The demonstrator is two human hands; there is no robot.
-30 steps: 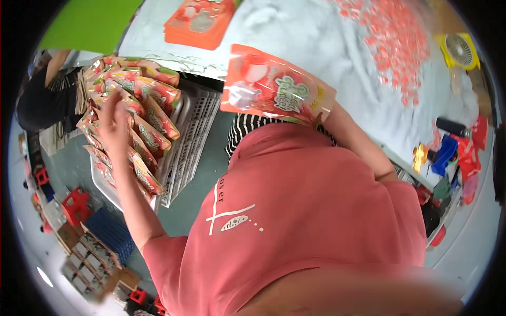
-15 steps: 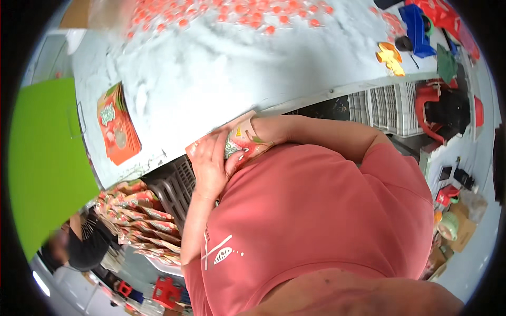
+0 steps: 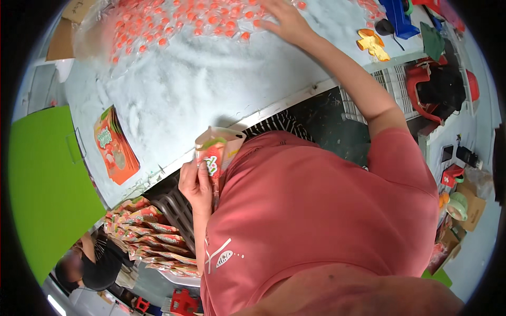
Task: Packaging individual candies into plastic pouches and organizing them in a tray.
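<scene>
My left hand [image 3: 196, 185] grips a red and tan printed pouch [image 3: 219, 152] at the table's near edge, thumb across its front. The pouch stands roughly upright with its top mouth spread apart; its inside is hidden. Stretched across the table, my right hand [image 3: 287, 22] is over the right end of a spread of small clear-wrapped red pieces [image 3: 211, 23]. Its thumb and fingers are apart, partly cut off by the upper rim, and nothing shows in it. A fanned stack of flat red pouches [image 3: 116, 147] lies on the table at the left.
Many filled pouches [image 3: 153, 237] stand packed in a bin below the table, beside a grey crate [image 3: 176, 210]. A green panel [image 3: 52, 195] borders the table's left end. Yellow-orange scraps [image 3: 373, 45] and a blue holder [image 3: 399, 18] lie at right. Another person [image 3: 97, 263] sits lower left.
My right hand has left the pouch and reached forward to the wrapped red pieces. My left hand keeps the pouch, now more upright with its mouth opened. The view has shifted slightly.
</scene>
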